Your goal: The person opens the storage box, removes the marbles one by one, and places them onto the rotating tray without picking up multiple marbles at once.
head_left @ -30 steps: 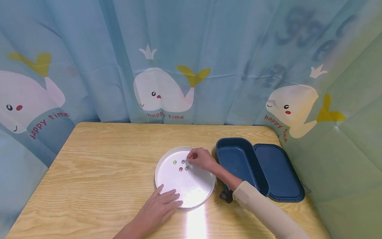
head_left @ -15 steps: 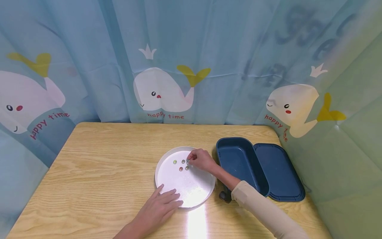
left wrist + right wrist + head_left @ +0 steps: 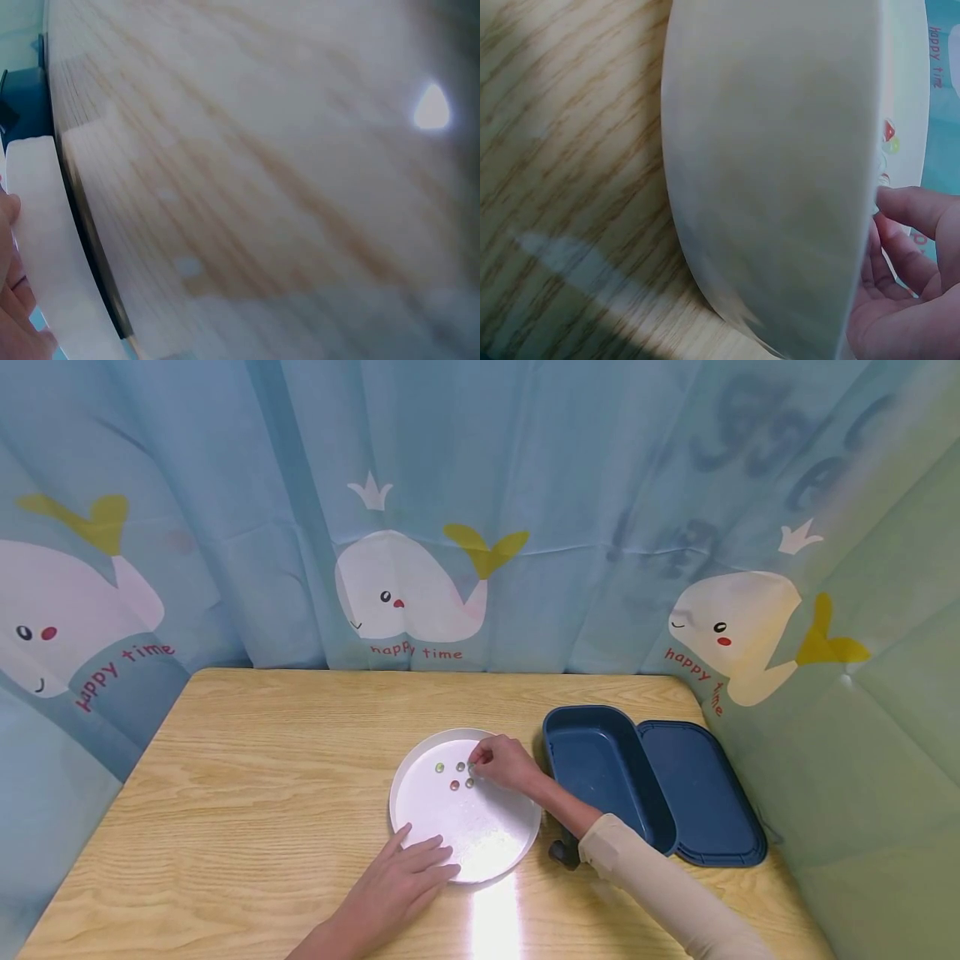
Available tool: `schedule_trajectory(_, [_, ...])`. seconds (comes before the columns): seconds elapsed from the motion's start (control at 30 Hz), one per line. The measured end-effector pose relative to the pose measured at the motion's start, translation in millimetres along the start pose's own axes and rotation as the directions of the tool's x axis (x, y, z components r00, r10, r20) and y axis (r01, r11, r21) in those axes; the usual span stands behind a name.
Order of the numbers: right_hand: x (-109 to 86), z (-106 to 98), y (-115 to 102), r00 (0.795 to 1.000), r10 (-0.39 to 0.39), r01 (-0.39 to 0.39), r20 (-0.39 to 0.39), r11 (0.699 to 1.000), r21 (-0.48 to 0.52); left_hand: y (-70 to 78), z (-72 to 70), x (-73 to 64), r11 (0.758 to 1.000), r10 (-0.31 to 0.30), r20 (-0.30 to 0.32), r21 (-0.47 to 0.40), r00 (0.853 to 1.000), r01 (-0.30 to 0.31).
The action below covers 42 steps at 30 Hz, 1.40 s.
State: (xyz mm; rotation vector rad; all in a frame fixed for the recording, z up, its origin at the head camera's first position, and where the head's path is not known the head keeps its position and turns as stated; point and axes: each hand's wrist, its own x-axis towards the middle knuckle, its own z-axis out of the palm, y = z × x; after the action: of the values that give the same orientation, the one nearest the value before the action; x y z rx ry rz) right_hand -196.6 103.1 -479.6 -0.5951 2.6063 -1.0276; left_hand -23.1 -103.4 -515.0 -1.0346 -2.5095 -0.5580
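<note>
In the head view, a round white tray (image 3: 480,827) lies on the table with several small glass marbles in its far half. Among them are a green marble (image 3: 439,767) and a reddish marble (image 3: 454,785). My right hand (image 3: 508,763) reaches over the tray's right side, thumb and index finger pinching a small pale marble (image 3: 472,767) beside the others; the fingertips partly cover it. My left hand (image 3: 402,877) rests with fingers spread on the tray's near left rim. In the right wrist view, the tray's side wall (image 3: 772,172) blocks much of the tray floor.
To the right of the tray stands a deep dark blue box (image 3: 600,747), with its flat blue lid (image 3: 697,793) beside it. A small black object (image 3: 564,853) sits by the box's near end, close to my right forearm. A whale-print curtain (image 3: 585,527) hangs behind the table.
My right fingertips have dipped slightly closer to the marbles, and the right wrist has shifted a little left. The left hand, tray and loose marbles have stayed in place.
</note>
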Motion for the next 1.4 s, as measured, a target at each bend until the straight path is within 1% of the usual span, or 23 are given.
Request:
schedule_trajectory(0.33, [-0.4, -1, -1, 1.0, 0.02, -0.02, 0.001, 1.0, 0.009, 0.6, -0.5, 0.2, 1.0, -0.008, 0.01, 0.001, 1.0, 0.008])
schedule_trajectory(0.53, [-4.6, -11, -5, 1.0, 0.029, -0.029, -0.004, 0.999, 0.043, 0.9, -0.1, 0.1, 1.0, -0.008, 0.008, 0.01, 1.0, 0.008])
schedule_trajectory(0.7, [-8.6, -24, -5, 1.0, 0.017, -0.016, -0.013, 0.997, 0.077, 0.7, -0.1, -0.1, 1.0, 0.005, -0.01, 0.015, 1.0, -0.004])
schedule_trajectory(0.83, [-14.8, -38, -7, 1.0, 0.002, 0.0, -0.02, 0.995, 0.1, 0.4, -0.3, 0.0, 1.0, 0.008, -0.016, 0.009, 1.0, -0.008])
schedule_trajectory(1.0, [-25.4, -57, -8, 0.999, 0.023, -0.018, -0.032, 0.99, 0.136, 0.5, -0.4, -0.3, 1.0, 0.008, -0.02, 0.002, 1.0, -0.008])
schedule_trajectory(1.13, [-34.8, -70, -2, 0.997, 0.045, -0.036, -0.058, 0.988, 0.148, 0.4, -0.6, 0.1, 1.0, 0.015, -0.025, 0.006, 1.0, -0.015])
schedule_trajectory(1.4, [-53.7, -94, 23, 0.991, 0.077, -0.059, -0.113, 0.986, 0.153, 1.5, -1.7, 1.1, 1.0, 0.009, -0.014, 0.008, 1.0, -0.009])
